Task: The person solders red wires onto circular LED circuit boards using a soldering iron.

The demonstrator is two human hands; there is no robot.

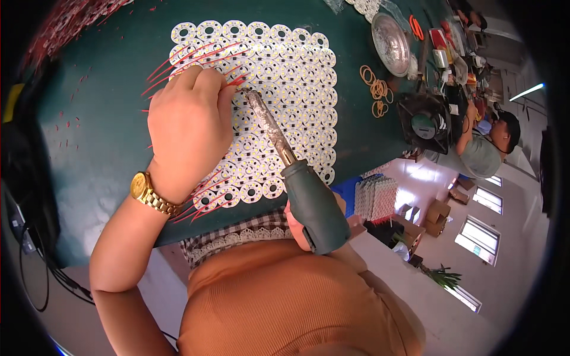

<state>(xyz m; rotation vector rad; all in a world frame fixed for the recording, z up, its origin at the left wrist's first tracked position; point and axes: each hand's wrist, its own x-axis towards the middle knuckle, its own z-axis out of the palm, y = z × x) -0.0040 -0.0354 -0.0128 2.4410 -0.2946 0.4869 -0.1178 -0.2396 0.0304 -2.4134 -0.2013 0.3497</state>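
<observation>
A panel of round white LED circuit boards [309,113] lies on the green tabletop, its discs joined in rows. My left hand [190,118], with a gold watch [142,186] on its wrist, rests over the panel's left side. Its thumb and fingers pinch a short red wire [236,80] against a board. My right hand [297,224] is wrapped round the dark green handle of a soldering iron [270,127], which hides most of that hand. The iron's tip meets the board beside the pinched wire. More red wires [205,199] stick out along the panel's left edge.
Red wire bundles [71,24] lie at the far left, with red scraps nearby. To the right are rubber bands [379,90], a round metal dish [390,44] and a black fan [424,123]. Another person [484,145] sits beyond the fan. Stacked white panels [376,199] stand lower right.
</observation>
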